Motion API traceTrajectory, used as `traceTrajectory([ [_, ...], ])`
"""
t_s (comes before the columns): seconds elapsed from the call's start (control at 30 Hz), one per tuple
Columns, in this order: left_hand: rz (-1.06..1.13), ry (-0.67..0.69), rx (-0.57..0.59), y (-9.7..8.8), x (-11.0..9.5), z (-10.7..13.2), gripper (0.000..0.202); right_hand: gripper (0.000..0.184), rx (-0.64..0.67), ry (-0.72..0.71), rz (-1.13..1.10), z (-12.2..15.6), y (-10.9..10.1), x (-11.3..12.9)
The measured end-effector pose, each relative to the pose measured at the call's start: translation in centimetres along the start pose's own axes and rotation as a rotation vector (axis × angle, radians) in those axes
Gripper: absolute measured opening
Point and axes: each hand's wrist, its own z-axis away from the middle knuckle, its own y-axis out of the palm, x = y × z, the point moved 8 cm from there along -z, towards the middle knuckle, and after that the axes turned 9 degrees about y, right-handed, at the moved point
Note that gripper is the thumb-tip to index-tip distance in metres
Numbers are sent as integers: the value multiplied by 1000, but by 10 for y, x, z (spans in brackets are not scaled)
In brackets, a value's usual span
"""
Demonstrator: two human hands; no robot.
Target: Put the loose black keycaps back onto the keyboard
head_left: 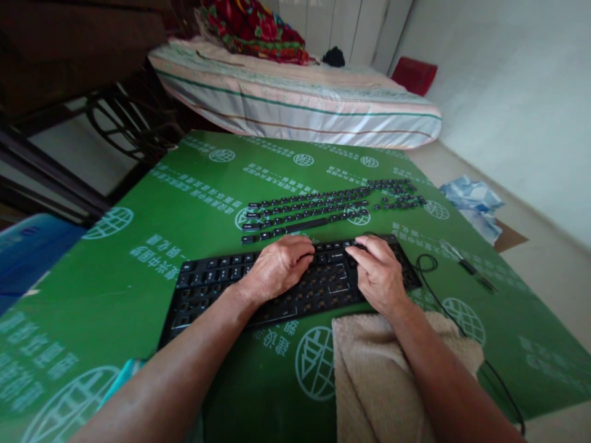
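Observation:
A black keyboard (207, 289) with its keycaps taken off lies on a green printed table cover (184, 197). My left hand (277, 267) rests on the keyboard's middle, fingers curled down onto its top rows. My right hand (378, 271) lies beside it to the right, fingers bent and pressed on the upper edge of the keyboard. What the fingertips pinch, if anything, is hidden. Beyond the keyboard, several loose black keycaps (314, 212) are laid out in rows on the cover.
A beige towel (369, 369) lies under my right forearm. The keyboard's black cable (429, 264) loops at the right, near a small tool (471, 267). A mattress (295, 98) lies beyond the table; crumpled blue plastic (471, 197) is on the floor at right.

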Motion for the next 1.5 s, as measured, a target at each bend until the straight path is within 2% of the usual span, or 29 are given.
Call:
traceTrajectory([
  [0.17,-6,9,-16,1,0,0,22,40,152,-82,122,4,17,14],
  [0.3,-18,33,-38,1,0,0,22,40,216,-73,149,5,25,15],
  [0.47,-22,43,-49,2,1,2,21,39,133,-70,126,4,19,10],
  [0.83,-33,57,-32,2,0,2,22,35,109,-81,98,3,18,13],
  [1.07,-71,46,-11,3,-3,2,22,34,-179,-22,-4,-3,-8,-4],
  [1.23,-84,72,59,6,-15,-2,25,35,-234,30,-18,-2,-12,-21],
  [1.5,-157,52,293,25,-23,-3,45,34,-257,85,-36,-4,-16,-31],
])
